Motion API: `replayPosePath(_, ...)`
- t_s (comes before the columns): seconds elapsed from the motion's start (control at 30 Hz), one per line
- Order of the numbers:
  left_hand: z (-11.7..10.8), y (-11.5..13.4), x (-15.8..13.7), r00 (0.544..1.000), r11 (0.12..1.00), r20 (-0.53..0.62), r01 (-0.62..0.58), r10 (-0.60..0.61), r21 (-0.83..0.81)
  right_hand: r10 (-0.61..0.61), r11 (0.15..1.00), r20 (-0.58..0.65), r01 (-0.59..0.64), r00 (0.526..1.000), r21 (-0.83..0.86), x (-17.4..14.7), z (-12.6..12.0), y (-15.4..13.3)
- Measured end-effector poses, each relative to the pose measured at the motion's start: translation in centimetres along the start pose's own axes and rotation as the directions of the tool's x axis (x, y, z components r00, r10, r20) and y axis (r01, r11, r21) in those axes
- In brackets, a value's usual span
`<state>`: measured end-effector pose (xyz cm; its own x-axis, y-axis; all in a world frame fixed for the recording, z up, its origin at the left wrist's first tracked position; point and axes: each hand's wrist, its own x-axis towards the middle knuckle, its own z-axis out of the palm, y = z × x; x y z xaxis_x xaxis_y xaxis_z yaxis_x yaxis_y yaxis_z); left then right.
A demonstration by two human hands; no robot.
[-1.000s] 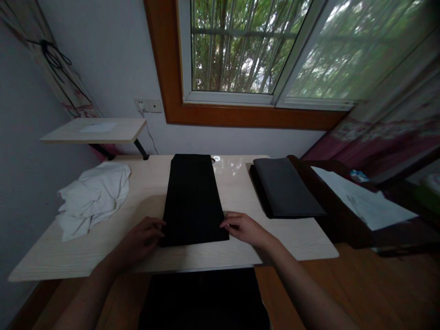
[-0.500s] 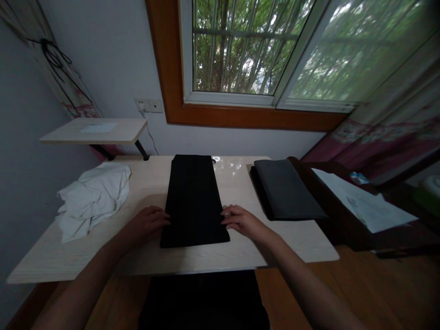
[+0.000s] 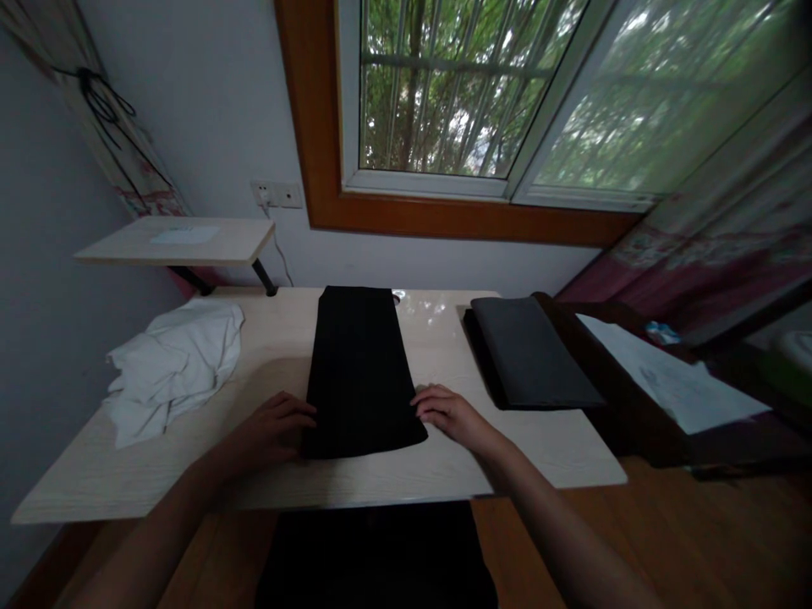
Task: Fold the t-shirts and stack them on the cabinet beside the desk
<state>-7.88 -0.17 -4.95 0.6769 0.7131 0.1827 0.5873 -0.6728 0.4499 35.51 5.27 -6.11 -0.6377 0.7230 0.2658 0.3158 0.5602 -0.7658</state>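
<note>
A folded black cloth [image 3: 360, 372] lies lengthwise on the light wooden desk, its narrower end toward the wall. At its left edge near the front, my left hand [image 3: 276, 427] has its fingertips closed on the fabric. My right hand [image 3: 447, 412] pinches the opposite edge at about the same height, with thumb and fingers partly hidden by the hand itself. The near hem of the cloth bows slightly between the two hands. What kind of garment or cloth it is, I cannot tell.
A crumpled white cloth [image 3: 174, 368] lies on the desk's left side, below a small raised shelf [image 3: 238, 241]. To the right, a dark grey folder-like stack [image 3: 533, 351] rests on the desk [image 3: 381, 482]. Beyond it, white paper [image 3: 666, 376] lies on a dark surface.
The near hem of the black cloth has gone from straight to slightly curved, its right corner a little raised. Both hands have shifted very slightly along with the view.
</note>
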Motion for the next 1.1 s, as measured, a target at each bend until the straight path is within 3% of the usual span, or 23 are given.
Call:
replayPosePath(0.17,0.5,0.9,0.3,0.999,0.999,-0.006,0.041,-0.041,0.005,0.100,0.972,-0.005,-0.097,0.995,0.213,0.0,-0.2,-1.1)
replayPosePath(0.43,-0.1,2.2,0.1,0.999,0.999,0.026,0.038,-0.039,0.036,0.272,0.879,-0.011,-0.244,0.962,0.409,-0.1,0.3,-1.1)
replayPosePath(0.77,1.0,-1.7,0.7,0.999,0.960,-0.035,0.004,0.006,0.281,0.353,0.831,-0.021,-0.303,0.935,0.465,0.0,0.4,-0.9)
replayPosePath(0.93,0.7,-1.7,1.9,0.997,0.966,0.012,-0.071,0.070,0.248,0.379,0.812,-0.039,-0.312,0.925,0.494,0.1,0.2,-1.4)
replayPosePath(1.1,0.8,-1.5,2.3,0.998,0.972,0.020,-0.068,0.065,0.225,0.402,0.799,-0.059,-0.318,0.914,0.510,0.1,0.1,-1.6)
